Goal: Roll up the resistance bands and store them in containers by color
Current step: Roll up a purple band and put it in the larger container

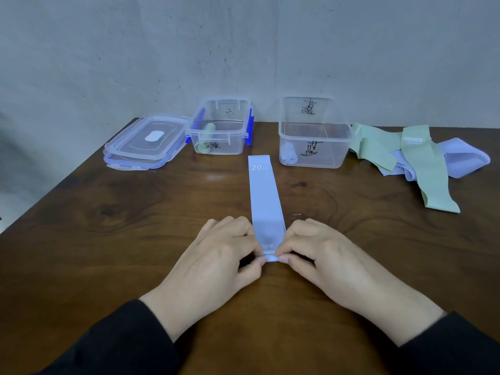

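A lavender band marked "20 LB" lies flat on the wooden table, running away from me. My left hand and my right hand pinch its near end from either side, where a small fold or roll has formed. The left clear container with blue clips holds rolled green bands. A rolled lavender band sits inside the right clear container. A pile of loose green and lavender bands lies at the back right.
Two clear lids are stacked at the back left of the table. A grey wall stands right behind the containers. The table's left edge runs diagonally from back to front left.
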